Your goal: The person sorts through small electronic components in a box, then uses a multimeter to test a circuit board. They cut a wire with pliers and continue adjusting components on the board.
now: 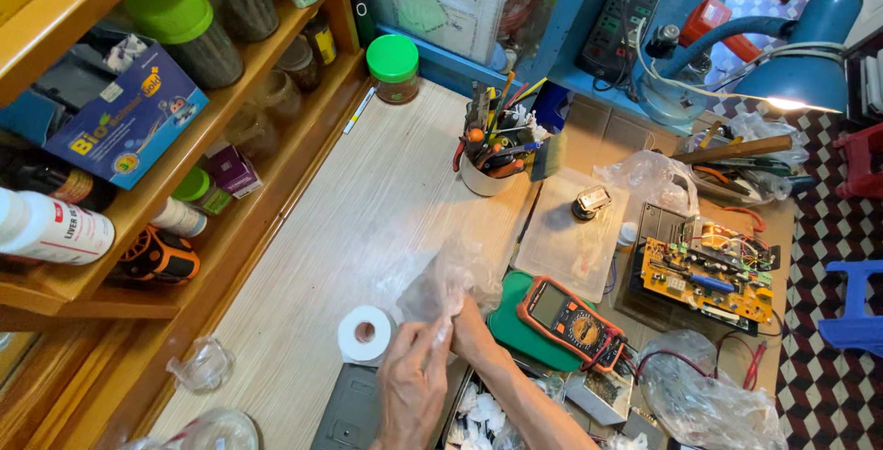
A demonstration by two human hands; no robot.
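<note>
i see the clear plastic bag (448, 280) crumpled mid-bench, just beside the white tape roll (365, 335), the green mat (515, 326) and the orange multimeter (572, 321). my left hand (411, 386) and right hand (471, 332) both pinch its lower edge, fingers pressed together, forearms entering from the bottom edge.

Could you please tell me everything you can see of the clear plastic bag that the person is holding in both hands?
The clear plastic bag is thin, crinkled, see-through film, bunched and standing up above the pale wood-grain table. Its lower end is gathered between the left hand and the right hand, which pinch it from either side. What is inside cannot be told. It sits right of the white tape roll and left of the orange multimeter on a green pad, its edge overlapping the pad.
</note>
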